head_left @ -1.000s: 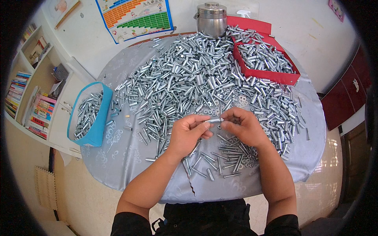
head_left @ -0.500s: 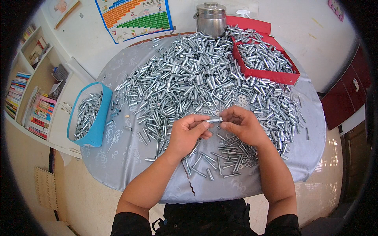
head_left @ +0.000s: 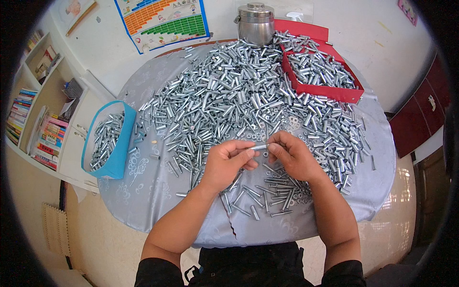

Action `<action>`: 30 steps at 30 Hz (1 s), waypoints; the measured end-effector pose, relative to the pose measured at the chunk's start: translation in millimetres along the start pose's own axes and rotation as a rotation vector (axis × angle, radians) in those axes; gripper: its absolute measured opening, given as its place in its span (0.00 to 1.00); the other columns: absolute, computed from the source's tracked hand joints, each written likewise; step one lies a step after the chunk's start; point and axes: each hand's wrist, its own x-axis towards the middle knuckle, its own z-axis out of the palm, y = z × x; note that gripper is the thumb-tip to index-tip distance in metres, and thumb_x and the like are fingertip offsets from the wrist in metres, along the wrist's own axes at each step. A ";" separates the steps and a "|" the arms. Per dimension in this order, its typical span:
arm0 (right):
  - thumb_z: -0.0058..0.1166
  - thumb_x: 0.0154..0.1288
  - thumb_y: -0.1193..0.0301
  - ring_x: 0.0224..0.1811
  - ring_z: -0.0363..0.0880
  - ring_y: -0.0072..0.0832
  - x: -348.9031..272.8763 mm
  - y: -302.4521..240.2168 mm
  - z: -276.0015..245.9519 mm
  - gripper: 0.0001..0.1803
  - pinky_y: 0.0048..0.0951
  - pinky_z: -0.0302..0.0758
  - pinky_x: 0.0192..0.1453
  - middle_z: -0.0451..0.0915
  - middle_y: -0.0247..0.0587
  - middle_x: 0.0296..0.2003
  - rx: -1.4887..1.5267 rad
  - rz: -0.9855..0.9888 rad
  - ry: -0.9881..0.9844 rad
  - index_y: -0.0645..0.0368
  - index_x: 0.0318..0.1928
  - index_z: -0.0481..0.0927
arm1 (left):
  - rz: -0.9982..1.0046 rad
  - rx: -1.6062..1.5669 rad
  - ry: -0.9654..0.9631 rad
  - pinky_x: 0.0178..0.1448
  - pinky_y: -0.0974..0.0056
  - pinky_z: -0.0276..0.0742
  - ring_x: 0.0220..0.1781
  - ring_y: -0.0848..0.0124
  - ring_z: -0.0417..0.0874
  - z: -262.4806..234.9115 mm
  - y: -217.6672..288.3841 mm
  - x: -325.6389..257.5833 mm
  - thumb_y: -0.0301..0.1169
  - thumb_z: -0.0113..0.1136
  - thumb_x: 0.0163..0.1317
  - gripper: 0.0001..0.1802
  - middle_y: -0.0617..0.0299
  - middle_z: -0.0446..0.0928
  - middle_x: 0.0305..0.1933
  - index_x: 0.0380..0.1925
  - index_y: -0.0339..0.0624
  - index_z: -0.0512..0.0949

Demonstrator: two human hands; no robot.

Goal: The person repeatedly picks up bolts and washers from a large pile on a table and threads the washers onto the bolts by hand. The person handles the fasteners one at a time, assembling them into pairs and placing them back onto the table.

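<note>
My left hand (head_left: 224,165) pinches a shiny metal sleeve anchor (head_left: 259,148) between thumb and fingers, above the table's middle. My right hand (head_left: 295,157) is closed around the anchor's right end; whatever small part its fingertips cover there is hidden. The anchor lies roughly level between the two hands. Below and between my wrists lies a group of loose long bolts (head_left: 283,194), with small washers (head_left: 302,195) beside them. Behind my hands spreads a large heap of metal sleeves and bolts (head_left: 215,95).
A blue fabric box (head_left: 125,143) of metal sleeves stands at the left. At the back right, a red box (head_left: 327,94) holds more sleeves, next to a steel pot (head_left: 256,28). A grey cloth (head_left: 148,205) covers the round table. A bookshelf (head_left: 43,119) stands left.
My right fingers have closed in on the anchor's right end, and more of its sleeve shows between my hands. My left hand has barely moved.
</note>
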 end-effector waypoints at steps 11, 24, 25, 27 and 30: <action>0.60 0.64 0.71 0.28 0.76 0.17 -0.3 -4.6 -4.9 0.09 0.21 0.74 0.32 0.80 0.33 0.28 0.142 0.063 0.012 0.66 0.40 0.81 | 0.134 0.055 0.170 0.37 0.69 0.82 0.32 0.72 0.84 4.0 -0.3 -2.3 0.26 0.57 0.66 0.14 0.54 0.82 0.42 0.50 0.31 0.76; 0.47 0.74 0.64 0.46 0.83 0.37 15.2 -3.2 -26.5 0.21 0.35 0.78 0.55 0.81 0.53 0.45 0.711 -0.107 0.534 0.69 0.55 0.72 | 0.170 0.004 0.322 0.25 0.74 0.72 0.26 0.76 0.81 -1.1 5.3 0.4 0.28 0.56 0.66 0.14 0.56 0.83 0.43 0.49 0.34 0.76; 0.46 0.74 0.64 0.44 0.83 0.36 14.5 2.9 -24.0 0.20 0.34 0.79 0.53 0.81 0.52 0.44 0.651 -0.046 0.516 0.69 0.54 0.73 | 0.165 -0.008 0.323 0.24 0.75 0.71 0.26 0.77 0.81 -2.9 5.1 0.1 0.28 0.56 0.67 0.13 0.57 0.83 0.43 0.49 0.35 0.76; 0.47 0.74 0.65 0.41 0.84 0.33 11.6 4.2 -23.1 0.18 0.31 0.81 0.48 0.82 0.49 0.40 0.481 -0.033 0.499 0.69 0.51 0.76 | 0.173 -0.009 0.336 0.24 0.76 0.71 0.27 0.78 0.81 -5.0 4.1 0.3 0.28 0.56 0.67 0.13 0.58 0.83 0.42 0.48 0.35 0.76; 0.49 0.72 0.67 0.34 0.83 0.28 9.6 1.9 -19.6 0.14 0.28 0.80 0.40 0.82 0.43 0.33 0.359 -0.031 0.501 0.68 0.44 0.79 | 0.199 0.003 0.362 0.24 0.74 0.72 0.26 0.77 0.80 -5.6 3.8 2.1 0.28 0.55 0.67 0.12 0.57 0.83 0.42 0.48 0.35 0.77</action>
